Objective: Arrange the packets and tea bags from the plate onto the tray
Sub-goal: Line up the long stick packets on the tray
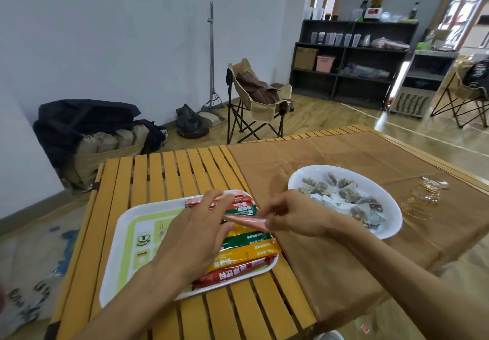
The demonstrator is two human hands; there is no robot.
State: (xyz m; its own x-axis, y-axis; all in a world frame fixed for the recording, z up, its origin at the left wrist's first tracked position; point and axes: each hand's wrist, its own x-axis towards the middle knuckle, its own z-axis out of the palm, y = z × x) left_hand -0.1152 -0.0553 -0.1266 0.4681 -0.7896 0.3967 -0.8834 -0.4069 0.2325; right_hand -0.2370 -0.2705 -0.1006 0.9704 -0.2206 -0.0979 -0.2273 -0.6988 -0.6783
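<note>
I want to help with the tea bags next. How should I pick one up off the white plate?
Pinch the top corner of a tea bag from above. The bags are little pyramids heaped together on the white plate, so a raised tip is probably the easiest part to nip without dragging its neighbours along.

tray's (116, 236) left half free, glass cups (423, 199) beside plate (391, 223)

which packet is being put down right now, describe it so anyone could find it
Find the white tray on the slatted wooden table. Above its row of stick packets, the right hand pinches a pink packet. Unlike the red, green and yellow ones lying flat, it is held off the tray.
</note>
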